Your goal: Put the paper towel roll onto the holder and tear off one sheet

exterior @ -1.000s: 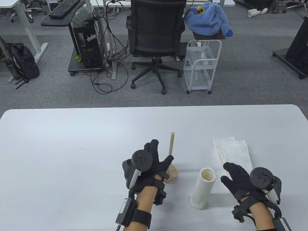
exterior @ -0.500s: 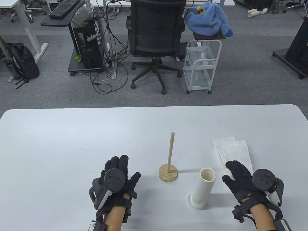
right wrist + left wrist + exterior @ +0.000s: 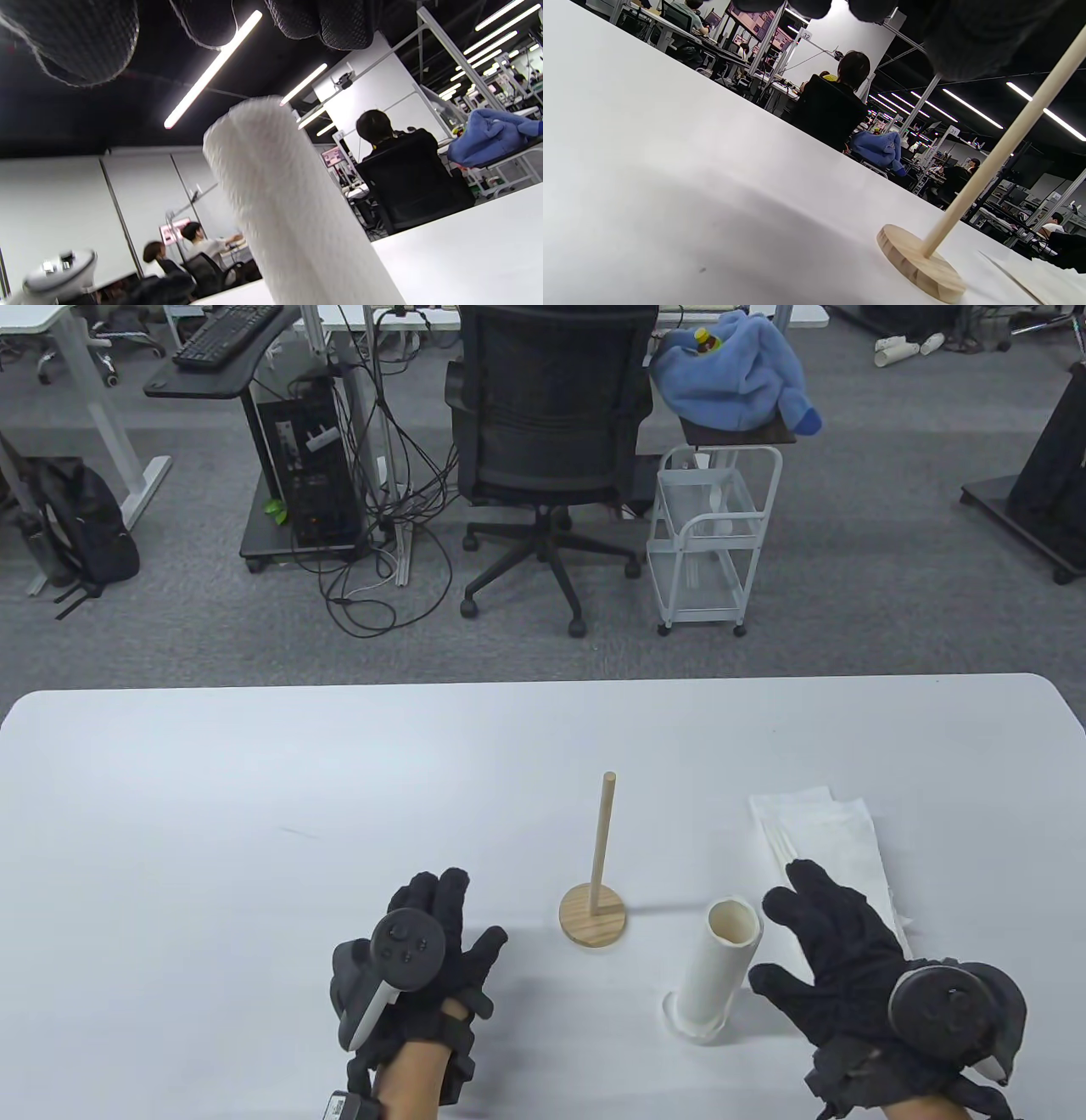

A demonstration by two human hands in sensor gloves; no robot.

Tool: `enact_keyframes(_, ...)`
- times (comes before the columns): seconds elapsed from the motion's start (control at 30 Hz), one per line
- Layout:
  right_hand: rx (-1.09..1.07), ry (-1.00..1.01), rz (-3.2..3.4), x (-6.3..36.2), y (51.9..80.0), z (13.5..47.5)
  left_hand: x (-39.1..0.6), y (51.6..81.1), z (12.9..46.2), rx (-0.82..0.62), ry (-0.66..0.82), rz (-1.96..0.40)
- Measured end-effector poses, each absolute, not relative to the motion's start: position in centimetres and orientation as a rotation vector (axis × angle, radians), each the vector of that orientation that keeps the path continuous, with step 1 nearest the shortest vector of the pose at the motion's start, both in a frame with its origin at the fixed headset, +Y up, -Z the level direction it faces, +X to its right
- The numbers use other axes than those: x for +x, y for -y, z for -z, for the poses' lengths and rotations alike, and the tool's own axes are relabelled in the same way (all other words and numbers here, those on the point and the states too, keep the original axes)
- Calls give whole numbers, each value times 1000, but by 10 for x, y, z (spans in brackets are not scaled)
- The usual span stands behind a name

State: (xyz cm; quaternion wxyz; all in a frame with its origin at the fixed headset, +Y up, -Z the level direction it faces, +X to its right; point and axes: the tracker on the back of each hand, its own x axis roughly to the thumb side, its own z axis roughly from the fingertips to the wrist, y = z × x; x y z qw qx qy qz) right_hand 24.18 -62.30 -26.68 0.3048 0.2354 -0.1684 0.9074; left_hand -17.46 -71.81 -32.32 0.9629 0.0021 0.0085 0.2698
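Note:
A thin white paper towel roll (image 3: 719, 967) stands upright on the table, filling the right wrist view (image 3: 292, 212). To its left stands the bare wooden holder (image 3: 596, 891) with a round base and a thin post, seen close in the left wrist view (image 3: 967, 203). My right hand (image 3: 827, 950) is open just right of the roll, fingers spread, thumb close to its side, not gripping it. My left hand (image 3: 441, 933) is open and lies flat on the table left of the holder.
Loose folded paper towel sheets (image 3: 823, 840) lie on the white table (image 3: 254, 814) behind my right hand. An office chair (image 3: 547, 441) and a small white cart (image 3: 713, 534) stand beyond the table's far edge.
My left hand let go of the holder's base and drew back to the left. My right hand has moved left and forward, close beside the roll.

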Motion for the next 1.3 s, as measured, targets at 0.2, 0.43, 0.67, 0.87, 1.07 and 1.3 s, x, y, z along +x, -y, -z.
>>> enact_keyframes(0.2, 593, 446, -2527, 221, 642, 271, -180, 723, 322, -17, -25, -604)
enact_keyframes(0.43, 538, 443, -2478, 218, 662, 282, -181, 722, 322, -19, -23, -622)
enact_keyframes(0.67, 585, 487, -2426, 221, 663, 284, -183, 721, 322, -13, -27, -641)
enact_keyframes(0.87, 573, 536, -2378, 228, 637, 282, -185, 720, 322, -13, -29, -653)
enact_keyframes(1.07, 598, 671, -2307, 229, 582, 279, -186, 720, 322, -17, -28, -662)
enact_keyframes(1.3, 661, 817, -2239, 218, 520, 278, -190, 721, 322, -14, -33, -705)
